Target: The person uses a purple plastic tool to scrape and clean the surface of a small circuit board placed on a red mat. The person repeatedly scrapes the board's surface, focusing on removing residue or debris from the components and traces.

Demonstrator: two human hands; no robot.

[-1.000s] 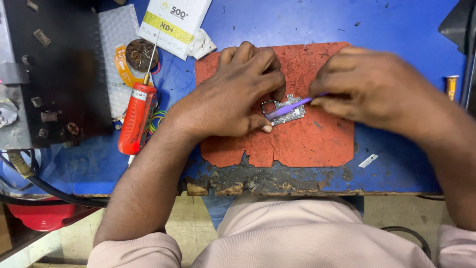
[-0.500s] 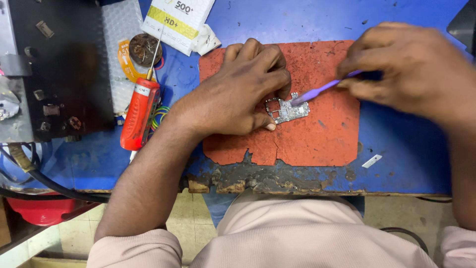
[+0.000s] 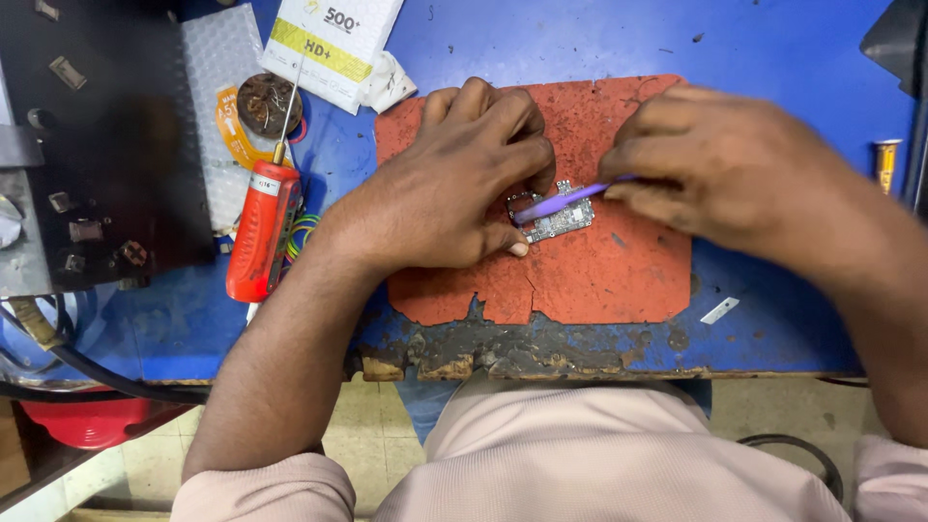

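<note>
Mat: worn red mat (image 3: 599,280) on a blue bench, under both hands.
Left hand: left hand (image 3: 454,188) curled, fingertips pinning the board's left edge.
Right hand: right hand (image 3: 720,169) pinching a purple tool.
Screwdriver: red screwdriver (image 3: 253,232) lying left of the left hand.
Tool: purple tool (image 3: 565,201) slanting from the right hand across the board.
Board: small circuit board (image 3: 559,218) lies between the hands, on the mat.

Left part of small circuit board (image 3: 559,218) hidden under left hand (image 3: 454,188); components on it too small to tell. Rear end of purple tool (image 3: 565,201) buried inside closed right hand (image 3: 720,169), grip unseen. Right forearm cut off by right edge. Black machine (image 3: 106,145) cropped at left and top, upper part blurred. White printed box (image 3: 333,43) cut by top edge. Red container (image 3: 82,420) below the bench half hidden by the bench edge and black cables (image 3: 97,372). Dark object (image 3: 894,43) at top right corner cropped, kind unclear.
</note>
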